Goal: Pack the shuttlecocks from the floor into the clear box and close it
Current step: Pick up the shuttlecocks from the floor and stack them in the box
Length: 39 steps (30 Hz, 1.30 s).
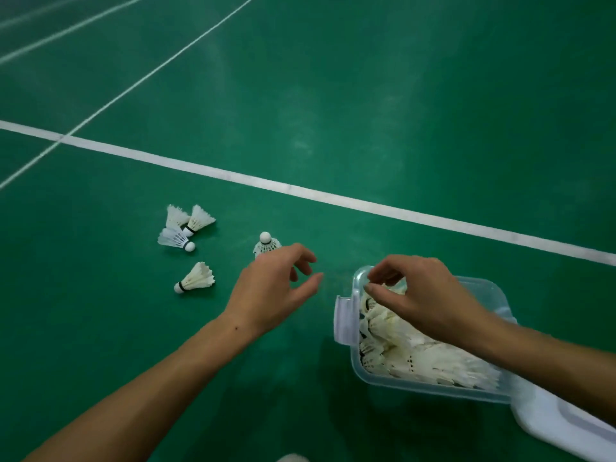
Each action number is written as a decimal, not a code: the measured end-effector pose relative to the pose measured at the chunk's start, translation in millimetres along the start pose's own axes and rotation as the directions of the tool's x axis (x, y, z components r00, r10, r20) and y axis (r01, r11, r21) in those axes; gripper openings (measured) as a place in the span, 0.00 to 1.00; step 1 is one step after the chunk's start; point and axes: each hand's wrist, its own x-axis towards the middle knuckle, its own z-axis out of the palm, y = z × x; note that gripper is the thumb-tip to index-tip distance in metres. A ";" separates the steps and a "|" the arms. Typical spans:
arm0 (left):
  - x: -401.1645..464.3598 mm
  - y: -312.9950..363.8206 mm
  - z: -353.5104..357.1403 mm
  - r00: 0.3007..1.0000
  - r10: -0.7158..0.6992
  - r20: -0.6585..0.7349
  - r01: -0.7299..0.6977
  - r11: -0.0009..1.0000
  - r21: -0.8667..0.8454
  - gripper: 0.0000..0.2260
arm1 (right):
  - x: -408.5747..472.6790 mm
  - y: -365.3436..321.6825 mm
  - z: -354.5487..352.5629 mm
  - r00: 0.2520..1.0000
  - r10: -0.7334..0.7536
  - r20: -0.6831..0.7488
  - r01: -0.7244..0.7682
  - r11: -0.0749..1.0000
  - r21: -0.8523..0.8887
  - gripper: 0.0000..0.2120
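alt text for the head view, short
Two bare hands work over a green court floor: the right hand hangs over a clear box of shuttlecocks, the left hand reaches toward five loose shuttlecocks. The lid lies beside the box.

We had our left hand [276, 288] loose over the floor [400, 111], right hand [423, 295] over the clear box [363, 368], five shuttlecocks [195, 278] left out.

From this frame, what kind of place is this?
Most likely an indoor badminton court: green sports floor marked with white court lines, and feather shuttlecocks lying loose on it beside a clear box holding more.
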 end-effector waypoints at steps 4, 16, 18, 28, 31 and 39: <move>-15.3 -77.6 -18.0 0.966 -0.249 -0.072 0.253 0.966 0.053 0.09 | 62.1 -25.4 39.8 0.998 -0.047 0.043 0.049 0.998 -0.045 0.11; -29.9 -229.9 -43.0 0.829 -0.558 -0.046 0.537 0.769 0.347 0.38 | 197.4 -64.2 158.6 0.995 0.003 0.102 0.007 0.996 -0.092 0.25; -22.1 -239.2 -40.7 0.830 -0.557 -0.038 0.532 0.769 0.355 0.39 | 211.3 -69.1 167.7 0.994 -0.006 0.105 0.020 0.991 -0.136 0.28; 4.8 -262.0 -55.0 0.886 -0.434 -0.161 0.462 0.804 0.376 0.27 | 262.9 -92.9 190.0 0.973 -0.056 0.224 0.150 0.890 -0.431 0.23; 19.8 -271.7 -69.9 0.866 -0.453 -0.211 0.498 0.747 0.441 0.28 | 268.5 -87.1 195.3 0.962 -0.056 0.269 0.169 0.892 -0.419 0.21; 38.3 -270.1 -80.1 0.839 -0.533 -0.107 0.535 0.774 0.339 0.30 | 267.5 -71.0 190.3 0.963 -0.109 0.247 0.159 0.969 -0.191 0.29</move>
